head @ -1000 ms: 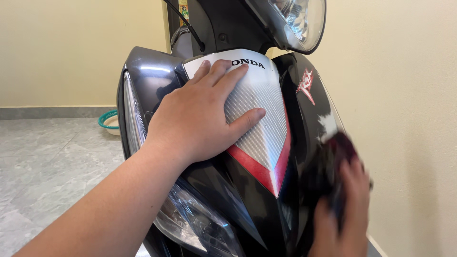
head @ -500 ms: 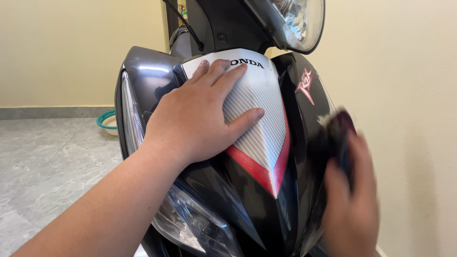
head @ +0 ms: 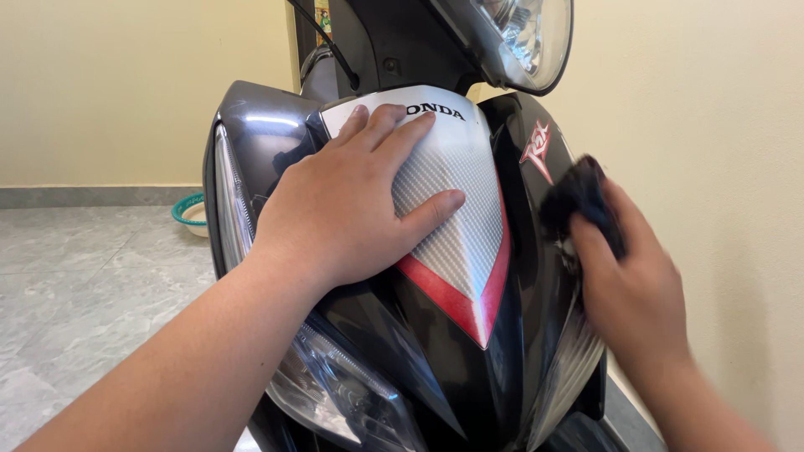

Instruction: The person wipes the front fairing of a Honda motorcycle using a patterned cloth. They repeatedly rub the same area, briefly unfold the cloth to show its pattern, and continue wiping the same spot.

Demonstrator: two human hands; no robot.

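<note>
So, far left a green-rimmed basin (head: 191, 216) sits on the floor, contents hidden. Left hand (head: 347, 205) lies flat, fingers spread, on the scooter's front panel (head: 456, 209). Right hand (head: 632, 285) has its fingers pinching a dark cloth (head: 574, 197) against the panel's right side.

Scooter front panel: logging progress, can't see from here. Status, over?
Left hand flat on the white-and-red front panel. Right hand presses a dark cloth to the black side fairing. Nothing in the way.
</note>
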